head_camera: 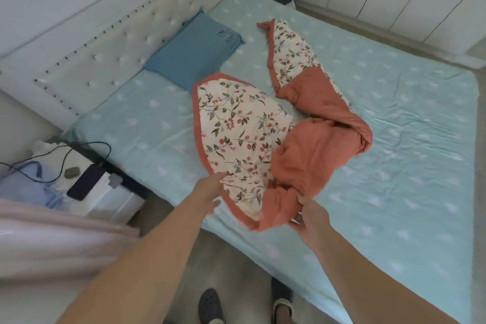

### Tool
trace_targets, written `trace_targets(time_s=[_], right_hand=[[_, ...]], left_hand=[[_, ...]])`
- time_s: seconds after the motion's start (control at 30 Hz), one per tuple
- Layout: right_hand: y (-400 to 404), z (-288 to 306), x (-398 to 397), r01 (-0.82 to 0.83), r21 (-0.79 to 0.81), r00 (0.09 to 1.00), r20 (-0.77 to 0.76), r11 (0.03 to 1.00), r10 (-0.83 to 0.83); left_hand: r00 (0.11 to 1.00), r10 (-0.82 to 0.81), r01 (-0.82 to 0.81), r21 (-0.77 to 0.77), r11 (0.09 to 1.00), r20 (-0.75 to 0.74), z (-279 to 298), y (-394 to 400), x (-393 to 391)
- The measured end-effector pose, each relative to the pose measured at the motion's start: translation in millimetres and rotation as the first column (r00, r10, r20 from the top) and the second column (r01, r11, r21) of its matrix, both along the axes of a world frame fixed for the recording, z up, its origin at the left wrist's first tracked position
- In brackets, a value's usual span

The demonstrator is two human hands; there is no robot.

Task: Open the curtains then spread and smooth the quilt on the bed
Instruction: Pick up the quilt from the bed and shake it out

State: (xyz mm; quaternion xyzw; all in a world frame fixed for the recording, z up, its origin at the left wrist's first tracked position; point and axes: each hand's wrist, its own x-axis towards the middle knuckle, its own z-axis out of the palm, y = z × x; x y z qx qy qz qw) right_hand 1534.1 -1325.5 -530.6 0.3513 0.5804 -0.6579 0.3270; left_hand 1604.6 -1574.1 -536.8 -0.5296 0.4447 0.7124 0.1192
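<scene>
Now both hands, left (210, 192) and right (309, 212), grip the twisted quilt (244, 123) on the bed (394, 126); a pillow (193, 51) lies beside it.

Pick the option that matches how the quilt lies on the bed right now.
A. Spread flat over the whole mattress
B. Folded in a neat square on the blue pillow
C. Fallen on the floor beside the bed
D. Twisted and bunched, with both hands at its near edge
D: the quilt lies in a twisted, bunched curve on the sheet, while the left hand and the right hand hold its near edge.
</scene>
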Motion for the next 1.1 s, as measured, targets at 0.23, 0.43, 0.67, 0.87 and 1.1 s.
trace_targets(time_s=[0.23, 0.43, 0.67, 0.87, 1.1], right_hand=[[8.7, -9.6, 11.1, -0.235, 0.004, 0.972, 0.0, 0.972, 0.235], [50.2, -36.2, -5.3, -0.494, 0.117, 0.869, 0.036, 0.861, 0.494], [79.9, -31.6, -35.7, -0.518, 0.443, 0.77, -0.131, 0.731, 0.625], [59.5, -34.6, -58.8, -0.685, 0.532, 0.505, -0.145, 0.497, 0.851], [136.4, -34.2, -43.2, -0.696, 0.459, 0.542, -0.168, 0.552, 0.823]], left_hand=[[0.946, -0.305, 0.314, -0.069, 0.947, 0.114, -15.5, 82.8, -17.5], [0.857, -0.492, 0.509, -0.399, 0.763, 0.154, -26.7, 123.7, -29.2], [0.829, -0.397, 0.56, -0.575, 0.596, 0.395, -27.2, 170.0, 0.7], [0.941, -0.333, 0.25, -0.551, 0.796, -0.054, 11.2, 226.5, 39.6], [0.956, -0.291, 0.254, -0.374, 0.892, -0.046, 4.1, 280.3, 99.4]])
